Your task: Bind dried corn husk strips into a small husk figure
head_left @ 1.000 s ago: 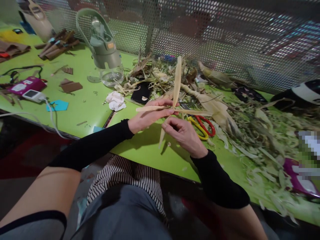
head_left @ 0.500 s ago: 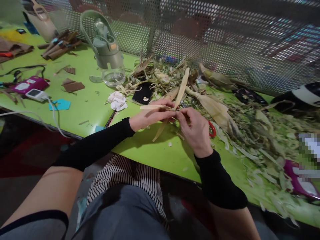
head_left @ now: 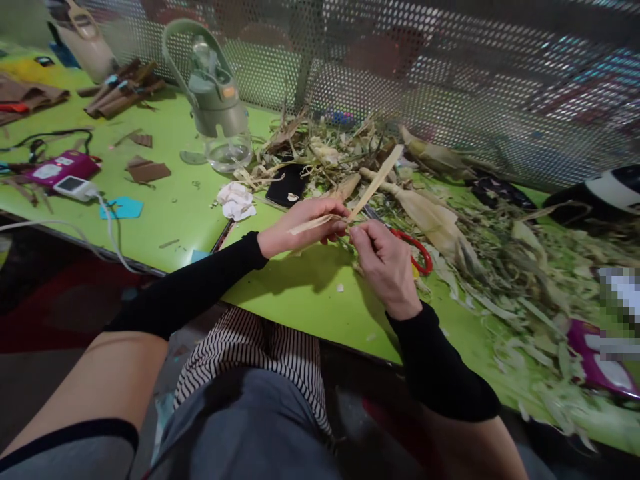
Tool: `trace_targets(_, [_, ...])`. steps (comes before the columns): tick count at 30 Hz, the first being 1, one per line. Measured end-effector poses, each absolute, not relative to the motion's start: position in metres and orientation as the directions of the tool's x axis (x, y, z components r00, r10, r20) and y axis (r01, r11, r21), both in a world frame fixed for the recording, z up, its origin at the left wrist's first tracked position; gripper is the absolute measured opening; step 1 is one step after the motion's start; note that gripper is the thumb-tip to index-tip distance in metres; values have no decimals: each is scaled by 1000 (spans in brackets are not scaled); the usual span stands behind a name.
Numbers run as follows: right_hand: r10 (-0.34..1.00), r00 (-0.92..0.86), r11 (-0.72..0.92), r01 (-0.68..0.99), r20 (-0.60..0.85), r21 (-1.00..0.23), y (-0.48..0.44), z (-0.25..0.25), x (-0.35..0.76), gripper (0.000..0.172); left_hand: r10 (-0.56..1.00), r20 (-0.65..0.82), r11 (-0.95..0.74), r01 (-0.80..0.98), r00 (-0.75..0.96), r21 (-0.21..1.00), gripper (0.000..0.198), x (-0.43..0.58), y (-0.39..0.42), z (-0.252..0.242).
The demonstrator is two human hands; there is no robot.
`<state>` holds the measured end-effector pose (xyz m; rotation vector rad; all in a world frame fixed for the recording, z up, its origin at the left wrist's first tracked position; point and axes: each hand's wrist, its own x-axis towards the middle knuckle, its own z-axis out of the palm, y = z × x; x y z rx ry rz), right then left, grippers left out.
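Over the green table (head_left: 300, 300), my left hand (head_left: 305, 225) pinches crossed pale dried husk strips (head_left: 373, 185); one long strip slants up to the right from my fingers. My right hand (head_left: 386, 263) is closed on the strips right beside the left, fingers curled at the crossing point. Red-handled scissors (head_left: 417, 250) lie on the table just behind my right hand, partly hidden by it.
A heap of dried husks (head_left: 450, 220) covers the table's middle and right. A black phone (head_left: 287, 185), a crumpled white tissue (head_left: 235, 200) and a grey-green water bottle (head_left: 215, 93) sit to the left. A perforated metal screen (head_left: 450, 73) backs the table.
The upright strip has tipped from vertical down toward the right. My right hand rose from below the strips to meet my left hand at the crossing.
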<state>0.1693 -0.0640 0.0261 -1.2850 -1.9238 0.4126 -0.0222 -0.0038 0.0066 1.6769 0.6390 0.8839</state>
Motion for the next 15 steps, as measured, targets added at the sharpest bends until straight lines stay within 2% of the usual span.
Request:
trace_targets(3, [942,-127,320,626,311,-711,-53,19,176,38,798,126,-131,-35,589,991,18,-19,-1,4])
trace_targets(7, [982,-40,177,504,182,-846,-43,12,183,40,787,38,-34,-17,616,999,27,-11,-2,4])
trace_targets(11, [987,-69,158,369,143,-916,-42,9,182,38,821,-3,2,3,571,1000,23,-10,-8,15])
trace_targets(15, [985,-83,171,315,152,-934,-43,9,179,34,849,-31,44,-12,527,999,14,-12,-16,25])
